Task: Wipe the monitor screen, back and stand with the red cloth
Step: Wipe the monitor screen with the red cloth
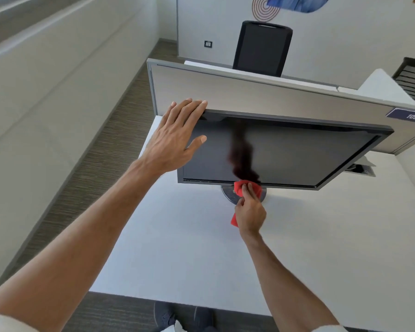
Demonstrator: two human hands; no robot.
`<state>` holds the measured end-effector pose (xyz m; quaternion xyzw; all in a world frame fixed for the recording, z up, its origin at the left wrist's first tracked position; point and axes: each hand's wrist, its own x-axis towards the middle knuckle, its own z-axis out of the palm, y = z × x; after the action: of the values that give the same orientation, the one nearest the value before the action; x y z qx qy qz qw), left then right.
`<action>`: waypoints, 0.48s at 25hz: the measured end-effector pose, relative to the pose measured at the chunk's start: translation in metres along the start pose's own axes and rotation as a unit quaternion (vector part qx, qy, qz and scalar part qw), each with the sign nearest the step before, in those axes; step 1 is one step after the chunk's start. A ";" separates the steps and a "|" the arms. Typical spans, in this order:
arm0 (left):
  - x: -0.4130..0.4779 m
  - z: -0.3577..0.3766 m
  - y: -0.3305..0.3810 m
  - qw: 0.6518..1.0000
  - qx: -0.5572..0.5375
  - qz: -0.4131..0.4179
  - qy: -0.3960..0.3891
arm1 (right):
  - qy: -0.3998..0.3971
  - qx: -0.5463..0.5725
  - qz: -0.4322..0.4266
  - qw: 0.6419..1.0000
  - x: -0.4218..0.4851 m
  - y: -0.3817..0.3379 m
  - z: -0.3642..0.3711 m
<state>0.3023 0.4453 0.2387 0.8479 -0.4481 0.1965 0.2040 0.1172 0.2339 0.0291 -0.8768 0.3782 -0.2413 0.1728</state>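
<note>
Monitor: a wide, flat monitor (297,152) with a black frame and a dark, switched-off screen stands on the white bench (177,248), tilted so the screen faces up toward the camera. It fills the middle of the view out toward 3 o'clock.

Stand: a round grey stand base (226,193) shows under the monitor's lower edge, at 6 o'clock of the screen, and is partly hidden by the cloth.

Cloth: a small crumpled red cloth (238,187) is bunched against the bottom bezel, right over the stand base. One corner hangs out below the right hand at 7 o'clock.

Right hand: the right hand (249,212) has its fingers curled and pinches the red cloth from below, fingertips pointing to 12 o'clock and touching the monitor's lower edge.

Left hand: the left hand (175,140) lies flat and spread on the monitor's upper-left corner, at 10 o'clock of the screen. Its fingers are straight over the top edge, its thumb rests on the glass, and it holds nothing. It is well apart from the cloth.

Reflection: a dark reddish streak runs up the screen from the cloth toward 12 o'clock.

Writing: a dark blue plate (410,115) on the grey partition panel (249,92) behind the monitor, at 2 o'clock, reads "109". No brand name is legible on the monitor.

Surroundings: a black office chair (261,46) stands beyond the partition at 12 o'clock. Dark shoes (163,317) show on the floor at 6 o'clock.
</note>
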 end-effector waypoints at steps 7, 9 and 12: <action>-0.001 -0.002 0.002 1.000 0.007 -0.004 -0.002 | -0.089 0.005 -0.047 0.995 -0.020 -0.063 0.030; 0.001 -0.001 0.001 1.000 -0.001 0.000 -0.002 | -0.105 0.002 -0.052 0.993 -0.023 -0.081 0.037; 0.000 0.001 -0.003 1.000 -0.001 0.002 -0.003 | -0.159 -0.023 -0.120 0.980 -0.031 -0.103 0.043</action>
<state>0.3047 0.4468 0.2375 0.8473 -0.4511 0.1936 0.2030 0.1825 0.3298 0.0348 -0.9467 0.2438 -0.1086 0.1801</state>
